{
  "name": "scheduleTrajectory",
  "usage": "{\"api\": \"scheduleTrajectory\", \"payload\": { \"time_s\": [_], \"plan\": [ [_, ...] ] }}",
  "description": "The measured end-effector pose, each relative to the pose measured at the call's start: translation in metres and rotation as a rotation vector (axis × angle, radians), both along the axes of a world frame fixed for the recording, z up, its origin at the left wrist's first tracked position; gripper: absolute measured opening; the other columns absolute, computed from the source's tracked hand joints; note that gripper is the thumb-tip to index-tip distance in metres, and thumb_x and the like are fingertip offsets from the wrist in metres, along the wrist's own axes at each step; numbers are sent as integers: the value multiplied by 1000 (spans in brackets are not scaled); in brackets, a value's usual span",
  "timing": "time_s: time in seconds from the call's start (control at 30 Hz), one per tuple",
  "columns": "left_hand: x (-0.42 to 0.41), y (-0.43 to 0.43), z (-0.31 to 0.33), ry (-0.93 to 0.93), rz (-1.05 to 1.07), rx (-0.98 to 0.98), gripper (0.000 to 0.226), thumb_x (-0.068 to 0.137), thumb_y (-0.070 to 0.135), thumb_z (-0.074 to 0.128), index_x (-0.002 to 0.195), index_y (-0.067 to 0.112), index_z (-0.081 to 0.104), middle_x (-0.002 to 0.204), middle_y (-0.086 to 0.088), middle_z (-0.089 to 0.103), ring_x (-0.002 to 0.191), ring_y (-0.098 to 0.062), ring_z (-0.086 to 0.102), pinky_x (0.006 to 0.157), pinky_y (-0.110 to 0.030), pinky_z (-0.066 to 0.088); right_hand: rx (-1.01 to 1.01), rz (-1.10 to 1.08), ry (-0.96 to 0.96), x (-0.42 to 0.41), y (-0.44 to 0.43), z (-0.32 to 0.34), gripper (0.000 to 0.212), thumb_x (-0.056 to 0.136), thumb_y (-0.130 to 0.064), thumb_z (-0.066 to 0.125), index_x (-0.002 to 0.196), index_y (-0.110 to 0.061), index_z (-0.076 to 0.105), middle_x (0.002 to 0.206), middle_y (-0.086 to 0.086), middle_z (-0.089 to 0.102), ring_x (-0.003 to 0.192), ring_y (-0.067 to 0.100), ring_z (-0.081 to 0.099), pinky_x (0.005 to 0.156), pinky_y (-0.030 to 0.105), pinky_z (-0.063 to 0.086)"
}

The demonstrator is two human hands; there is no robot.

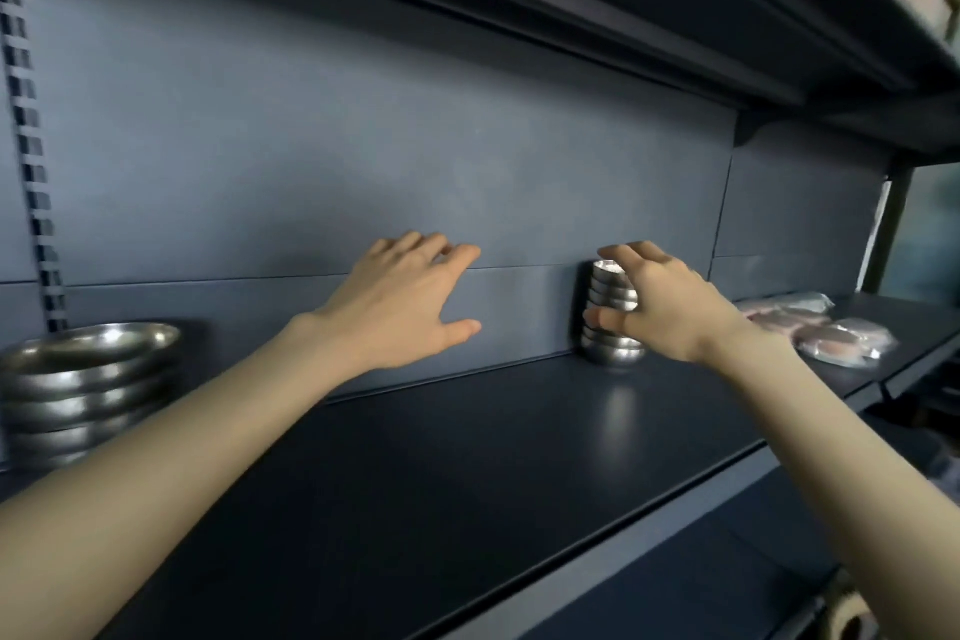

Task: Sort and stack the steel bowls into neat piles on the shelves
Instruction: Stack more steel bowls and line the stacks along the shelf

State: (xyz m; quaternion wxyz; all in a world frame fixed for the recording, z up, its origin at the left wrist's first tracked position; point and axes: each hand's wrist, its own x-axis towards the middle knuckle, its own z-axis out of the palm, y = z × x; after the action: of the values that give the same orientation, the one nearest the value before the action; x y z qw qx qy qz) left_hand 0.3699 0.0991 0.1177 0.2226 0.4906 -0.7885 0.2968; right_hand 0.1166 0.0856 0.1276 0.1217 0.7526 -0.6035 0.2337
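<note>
The right hand [665, 307] grasped the pile of small steel bowls [615, 351] at the back of the shelf [467, 457]. The left hand [405, 307] hovered released beside it, fingers spread. A pile of larger bowls [88, 379] stood far left.

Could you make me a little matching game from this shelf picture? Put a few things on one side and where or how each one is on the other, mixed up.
Things:
1. tall stack of small shiny steel bowls
2. pile of wide shallow steel bowls
3. clear plastic-wrapped pinkish packets
4. left hand

Places or states:
A. far left end of the dark shelf
B. fingers spread, holding nothing
C. gripped by the right hand
D. far right, beyond the right hand

Pairs: 1-C, 2-A, 3-D, 4-B.
</note>
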Motion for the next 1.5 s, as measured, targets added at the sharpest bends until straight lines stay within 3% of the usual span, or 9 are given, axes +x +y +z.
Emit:
{"api": "scheduleTrajectory", "payload": {
  "time_s": [0.17, 0.37, 0.7, 0.83, 0.97, 1.1, 1.3, 1.43, 1.5],
  "plan": [
    [-79, -47, -21, 33, 24, 25, 67, 84, 59, 51, 139, 23, 34, 132, -2, 50, 120, -25, 45, 96, -36, 34, 42, 38, 6, -78, -50, -14, 63, 86, -43, 65, 140, -23, 39, 143, 2, 40, 129, 31, 42, 96, 44, 40],
    [-154, -100, -27, 80, 73, 62, 70, 84, 59, 53, 139, 22, 35, 130, -4, 52, 120, -26, 46, 97, -38, 36, 72, 99, -16, -154, -121, -17, 67, 86, -41, 65, 143, -24, 36, 147, 1, 37, 131, 31, 41, 101, 47, 40],
    [-218, -214, -62, 265, 40, 245, 82, 81, 59, 59, 146, 22, 26, 148, -1, 39, 133, -23, 39, 105, -37, 33, 98, 183, -133, -215, -244, -45, 75, 85, -46, 67, 146, -21, 31, 147, 7, 38, 131, 35, 42, 104, 50, 39],
    [-235, -255, -82, 384, 21, 364, 92, 76, 63, 62, 147, 22, 21, 148, -3, 40, 133, -22, 41, 106, -43, 37, 136, 250, -229, -231, -285, -59, 84, 79, -53, 69, 146, -20, 30, 147, 7, 38, 130, 32, 44, 105, 50, 38],
    [-253, -280, -104, 590, -5, 486, 108, 68, 67, 66, 150, 25, 11, 155, -2, 28, 138, -20, 36, 109, -40, 35, 227, 329, -416, -240, -316, -73, 112, 64, -69, 69, 151, -19, 18, 154, 6, 32, 135, 25, 40, 107, 43, 39],
    [-268, -294, -129, 786, 13, 537, 123, 60, 70, 70, 151, 23, 2, 159, -3, 15, 142, -18, 25, 114, -38, 28, 316, 456, -588, -243, -342, -86, 129, 49, -78, 67, 152, -26, 11, 152, 1, 35, 129, 20, 46, 94, 30, 41],
    [-296, -304, -156, 1062, 52, 599, 143, 43, 75, 74, 151, 24, -5, 158, 2, 13, 143, -13, 20, 114, -32, 24, 446, 685, -724, -241, -370, -105, 118, 61, -59, 78, 153, -26, 10, 146, -5, 43, 108, 0, 56, 91, 25, 48],
    [-308, -310, -161, 1179, 66, 602, 146, 38, 72, 79, 151, 27, 0, 158, 2, 19, 143, -14, 24, 115, -43, 29, 490, 746, -801, -238, -380, -110, 111, 58, -59, 77, 148, -27, 21, 132, -15, 49, 117, 4, 53, 102, 38, 47],
    [-310, -312, -166, 1222, 67, 598, 144, 38, 70, 81, 151, 28, 3, 157, 2, 22, 142, -14, 26, 114, -43, 30, 509, 780, -836, -237, -381, -113, 107, 55, -61, 78, 143, -29, 27, 123, -24, 50, 114, -3, 52, 102, 38, 48]
  ]
}}
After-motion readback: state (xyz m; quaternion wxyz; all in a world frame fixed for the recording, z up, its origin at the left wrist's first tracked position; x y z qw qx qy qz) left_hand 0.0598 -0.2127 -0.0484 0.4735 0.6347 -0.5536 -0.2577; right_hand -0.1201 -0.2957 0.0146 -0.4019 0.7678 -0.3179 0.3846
